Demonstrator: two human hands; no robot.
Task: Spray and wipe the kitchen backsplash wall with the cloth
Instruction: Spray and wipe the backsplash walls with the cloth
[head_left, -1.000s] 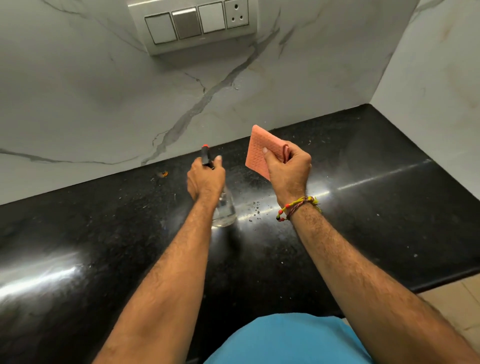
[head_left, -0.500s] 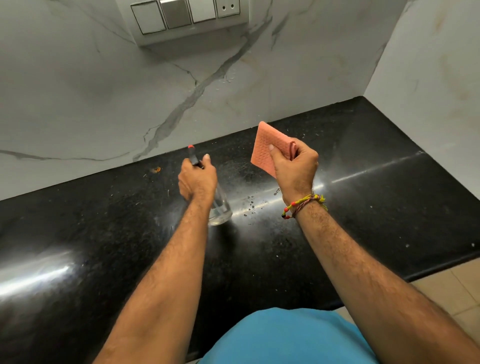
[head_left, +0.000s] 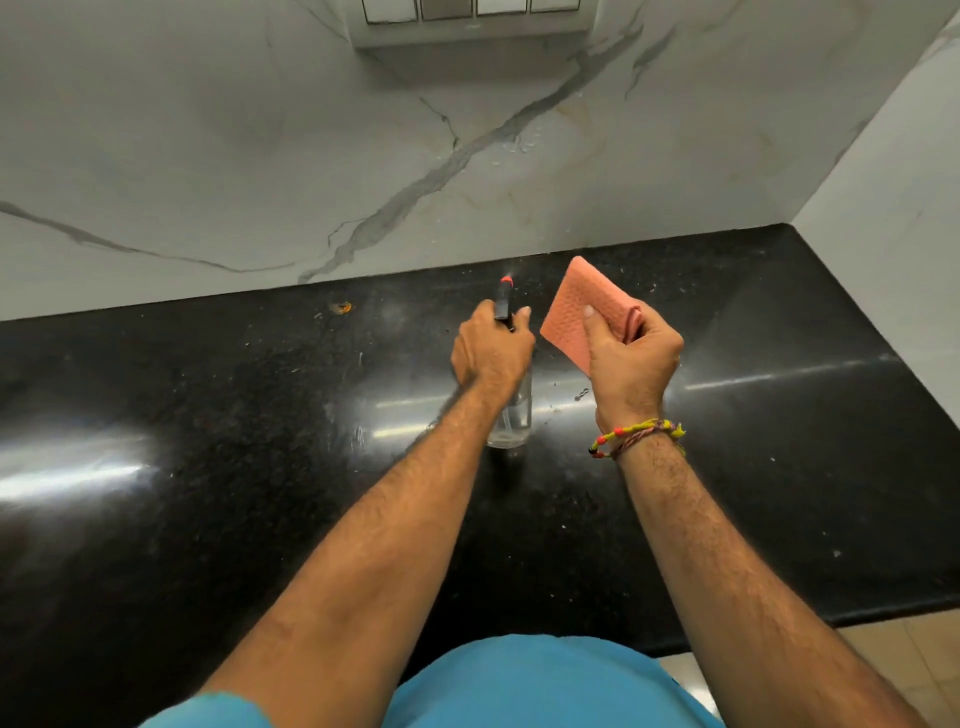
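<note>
My left hand (head_left: 491, 353) grips a clear spray bottle (head_left: 511, 421) with a black head and a red nozzle (head_left: 505, 283). The nozzle points at the white marble backsplash (head_left: 363, 156), and a faint mist shows at its tip. Small droplets sit on the wall near the grey vein (head_left: 519, 148). My right hand (head_left: 631, 358) holds a folded pink cloth (head_left: 571, 312) upright, just right of the bottle and a short way in front of the wall.
The black stone counter (head_left: 234, 415) runs along the wall, with crumbs and an orange speck (head_left: 340, 307) near the back. A switch panel (head_left: 470, 21) hangs on the wall above. A white side wall (head_left: 893, 182) closes the corner at right. The counter's front edge is near my blue shirt.
The view has tilted down, so the switch panel sits nearer the top edge. Both hands stay close together over the counter; mist now shows at the nozzle.
</note>
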